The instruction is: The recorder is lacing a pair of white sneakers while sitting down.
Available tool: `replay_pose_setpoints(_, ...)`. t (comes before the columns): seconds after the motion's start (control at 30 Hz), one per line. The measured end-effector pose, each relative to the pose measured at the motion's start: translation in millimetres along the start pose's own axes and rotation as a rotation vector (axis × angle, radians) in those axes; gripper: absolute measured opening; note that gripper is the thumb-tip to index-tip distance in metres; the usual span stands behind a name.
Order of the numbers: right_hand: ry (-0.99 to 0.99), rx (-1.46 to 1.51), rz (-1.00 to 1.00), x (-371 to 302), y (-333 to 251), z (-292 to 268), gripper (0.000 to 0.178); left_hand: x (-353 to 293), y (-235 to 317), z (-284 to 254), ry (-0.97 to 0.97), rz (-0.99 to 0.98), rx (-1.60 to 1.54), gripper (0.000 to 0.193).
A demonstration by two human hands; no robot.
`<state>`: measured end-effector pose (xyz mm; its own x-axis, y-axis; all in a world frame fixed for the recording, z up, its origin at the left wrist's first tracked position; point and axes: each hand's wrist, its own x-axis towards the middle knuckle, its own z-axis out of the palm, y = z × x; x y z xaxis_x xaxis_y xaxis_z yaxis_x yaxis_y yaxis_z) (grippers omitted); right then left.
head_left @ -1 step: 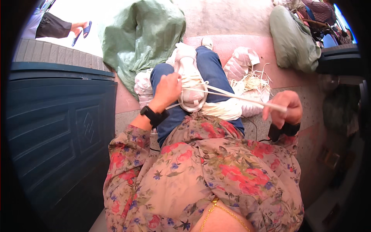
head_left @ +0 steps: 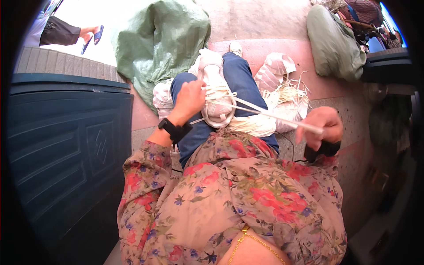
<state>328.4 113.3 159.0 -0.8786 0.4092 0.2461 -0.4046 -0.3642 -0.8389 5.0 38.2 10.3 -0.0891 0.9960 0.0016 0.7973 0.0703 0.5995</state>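
A white sneaker (head_left: pixel 217 108) lies across my lap between my thighs, its heel toward me and its toe pointing away. Pale laces (head_left: pixel 219 93) cross its upper. From it a long white shoelace (head_left: pixel 274 115) stretches to the right, its end at the fingers of my right hand (head_left: pixel 321 127), which are closed on it and slightly blurred. My left hand (head_left: pixel 191 100) is closed at the left side of the sneaker, beside the laces; whatever its fingertips pinch is hidden.
A bundle of cream laces (head_left: pixel 254 125) rests by my right thigh. More white shoes (head_left: pixel 276 73) and loose laces lie to the right, others (head_left: pixel 163 96) to the left. A green sack (head_left: pixel 161 44) stands ahead, another (head_left: pixel 333 44) far right. A dark blue door (head_left: pixel 70 150) is at left.
My right hand has shifted slightly left and down with the shoelace end. My left hand stays by the sneaker, nearly unmoved.
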Motion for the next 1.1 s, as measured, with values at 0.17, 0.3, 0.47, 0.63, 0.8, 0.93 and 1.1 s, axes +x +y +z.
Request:
replay_pose_setpoints(0.17, -0.350, -0.032, 0.200, 28.0, 3.9, 10.1, 0.012, 39.5, 51.4, -2.5, -0.350, 0.117, -0.134, 0.017)
replay_pose_setpoints(0.3, -0.413, -0.043, 0.253, 34.2, 6.6, 11.8, 0.013, 47.7, 50.9, 32.3, -0.456, 0.351, 0.202, 0.017)
replay_pose_setpoints(0.47, -0.163, 0.094, 0.243, 16.4, 9.7, 11.7, 0.015, 51.4, 58.9, 33.7, -0.492, 0.405, 0.299, 0.014)
replay_pose_setpoints(0.63, -0.094, 0.122, 0.252, 28.1, 13.4, 19.6, 0.016, 62.4, 46.7, 35.2, -0.581, 0.046, -0.254, 0.013)
replay_pose_setpoints(0.8, 0.582, 0.396, 0.168, 85.2, -9.2, 42.6, 0.015, 75.1, 42.6, 7.6, -0.750, -0.311, -0.550, 0.030)
replay_pose_setpoints(0.93, 0.426, 0.507, 0.179, 120.2, -16.7, 68.1, 0.017, 60.7, 20.7, -17.9, -0.553, -0.196, -0.796, 0.030)
replay_pose_setpoints(1.1, 0.398, 0.285, 0.195, 132.5, -12.5, 61.7, 0.016, 24.8, 19.4, -75.9, -0.640, -0.298, -0.642, 0.021)
